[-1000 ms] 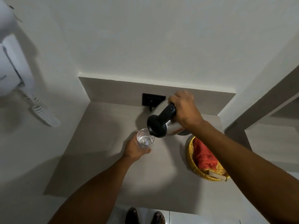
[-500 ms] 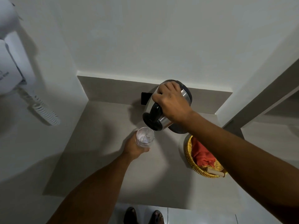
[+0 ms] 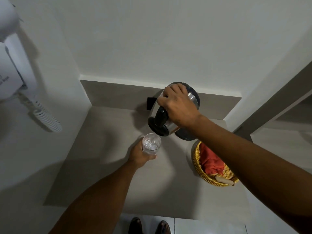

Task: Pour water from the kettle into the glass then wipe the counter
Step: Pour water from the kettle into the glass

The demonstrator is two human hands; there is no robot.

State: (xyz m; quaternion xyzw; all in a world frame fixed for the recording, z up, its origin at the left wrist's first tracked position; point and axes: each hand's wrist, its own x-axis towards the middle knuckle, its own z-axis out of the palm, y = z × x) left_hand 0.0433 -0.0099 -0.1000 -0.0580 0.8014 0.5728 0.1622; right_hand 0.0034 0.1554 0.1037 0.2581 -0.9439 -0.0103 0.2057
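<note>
My right hand [image 3: 177, 105] grips the black handle of a steel kettle [image 3: 170, 127], which is tipped steeply with its black lid end down toward the glass. The clear glass [image 3: 151, 144] is held by my left hand [image 3: 140, 154] just below and left of the kettle's spout, and rippling water shows inside it. Both are above the grey counter [image 3: 108, 174]. A red cloth [image 3: 211, 161] lies in a yellow woven basket [image 3: 197, 159] at the right of the counter.
A black wall socket [image 3: 150, 103] sits on the backsplash behind the kettle. A white wall-mounted hair dryer with a coiled cord [image 3: 45, 117] hangs on the left wall. A grey frame [image 3: 276, 102] borders the right. My shoes [image 3: 150, 225] show below the counter's front edge.
The kettle has been lifted and tipped further, its base now raised toward the wall. The glass holds more water than before. My left hand stays in place.
</note>
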